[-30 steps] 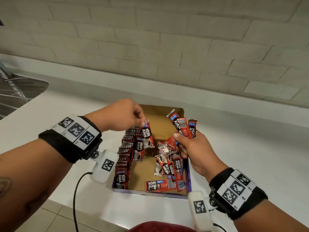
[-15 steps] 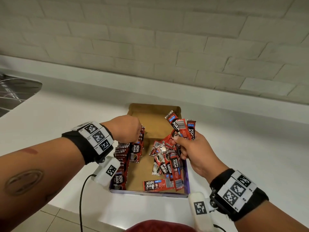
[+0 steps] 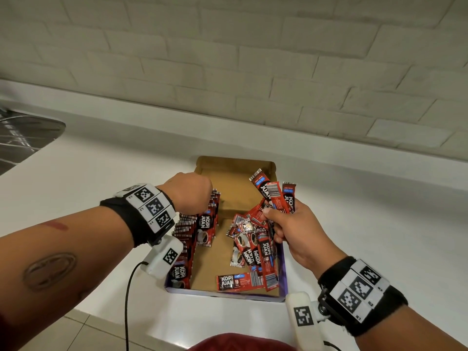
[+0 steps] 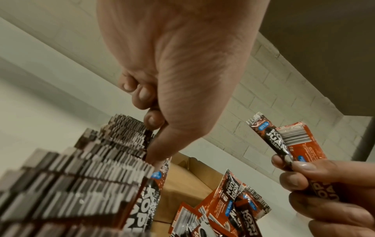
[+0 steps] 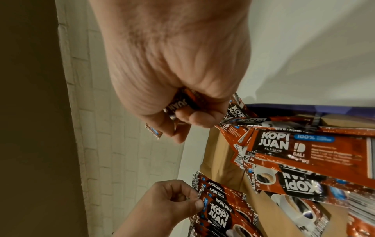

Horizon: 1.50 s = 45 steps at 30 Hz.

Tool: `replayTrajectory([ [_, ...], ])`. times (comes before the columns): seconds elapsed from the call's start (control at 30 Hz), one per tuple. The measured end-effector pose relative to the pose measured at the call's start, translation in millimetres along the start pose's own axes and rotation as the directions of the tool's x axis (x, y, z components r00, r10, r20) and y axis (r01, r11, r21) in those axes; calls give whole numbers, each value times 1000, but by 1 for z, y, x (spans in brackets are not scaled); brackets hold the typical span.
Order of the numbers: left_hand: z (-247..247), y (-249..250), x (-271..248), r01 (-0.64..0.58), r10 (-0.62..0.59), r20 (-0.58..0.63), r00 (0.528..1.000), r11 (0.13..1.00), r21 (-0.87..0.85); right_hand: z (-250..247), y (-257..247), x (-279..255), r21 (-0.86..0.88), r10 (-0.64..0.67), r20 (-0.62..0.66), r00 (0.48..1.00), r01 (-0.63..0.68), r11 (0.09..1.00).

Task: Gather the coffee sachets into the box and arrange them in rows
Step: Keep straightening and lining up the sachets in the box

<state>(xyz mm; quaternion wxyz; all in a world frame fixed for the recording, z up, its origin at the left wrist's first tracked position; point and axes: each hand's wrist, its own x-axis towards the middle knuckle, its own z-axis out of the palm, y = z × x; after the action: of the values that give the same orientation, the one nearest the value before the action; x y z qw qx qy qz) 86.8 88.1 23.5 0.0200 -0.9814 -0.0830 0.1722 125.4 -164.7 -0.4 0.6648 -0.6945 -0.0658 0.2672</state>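
Observation:
A shallow cardboard box (image 3: pixel 236 162) lies on the white counter. Along its left wall stands a row of red Kopi Juan sachets (image 3: pixel 186 233) on edge. My left hand (image 3: pixel 209 198) is over the row's far end, its thumb and fingers (image 5: pixel 199 203) pinching the top of the innermost sachet (image 5: pixel 218 214). On the right my right hand (image 3: pixel 268 214) grips three sachets (image 3: pixel 274 196) fanned upward. A loose pile of sachets (image 3: pixel 253 247) lies below it on the box's right side. One sachet (image 3: pixel 239 282) lies flat by the near wall.
A metal sink (image 3: pixel 22 138) sits at the far left of the counter (image 3: pixel 101 168). A pale brick wall (image 3: pixel 228 59) rises behind. The counter's front edge is just below the box, with tiled floor (image 3: pixel 76 333) under it. A cable (image 3: pixel 128 300) hangs from my left wrist.
My left hand has come down with a sachet from above the row to the row's far end. The right hand has stayed almost still with its three sachets.

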Motion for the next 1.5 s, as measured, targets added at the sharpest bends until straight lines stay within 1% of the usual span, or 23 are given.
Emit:
replayTrajectory([
  [0.37, 3, 3, 1, 11, -11, 1, 1000, 1000, 22, -1, -2, 2, 37, 24, 16, 1000, -25, 999],
  [0.6, 1, 0, -1, 5, -5, 14, 1000, 1000, 24, -1, -3, 2, 21, 29, 26, 999, -29, 999],
  [0.73, 0, 0, -3, 10, -10, 11, 1000, 1000, -13, -1, -2, 2, 21, 40, 29, 999, -41, 999],
  [0.83, -4, -2, -7, 22, -23, -6, 1000, 999, -35, -1, -3, 0, 26, 50, 29, 998, -51, 998],
  [0.93, -11, -3, -12, 14, -24, -90, 996, 994, -113, 0, -4, 0, 46, 63, 47, 997, -65, 997],
  [1.03, -25, 2, -20, -51, -11, -201, 980, 952, -303, 2, -7, -1, 147, 58, 98, 994, -72, 987],
  [1.1, -36, 11, -27, -111, -7, -252, 968, 886, -451, 5, -10, -2, 224, 51, 138, 989, -81, 971],
  [1.13, -40, 15, -29, -135, -15, -267, 964, 834, -535, 6, -11, -3, 247, 47, 158, 986, -86, 965],
  [1.23, -48, 25, -35, -165, -35, -255, 966, 678, -717, 8, -15, -7, 233, 48, 220, 974, -100, 967],
  [1.3, -51, 30, -37, -158, -15, -212, 977, 619, -769, 9, -17, -9, 200, 57, 273, 960, -114, 973],
  [1.33, -52, 32, -37, -155, -7, -202, 979, 611, -776, 9, -18, -10, 187, 61, 299, 952, -121, 975],
  [1.4, -52, 34, -40, -161, -9, -213, 977, 623, -766, 9, -20, -12, 163, 63, 332, 941, -123, 979],
  [1.5, -54, 29, -44, -160, -64, -275, 959, 678, -717, 9, -18, -12, 122, 48, 324, 945, -92, 988],
])
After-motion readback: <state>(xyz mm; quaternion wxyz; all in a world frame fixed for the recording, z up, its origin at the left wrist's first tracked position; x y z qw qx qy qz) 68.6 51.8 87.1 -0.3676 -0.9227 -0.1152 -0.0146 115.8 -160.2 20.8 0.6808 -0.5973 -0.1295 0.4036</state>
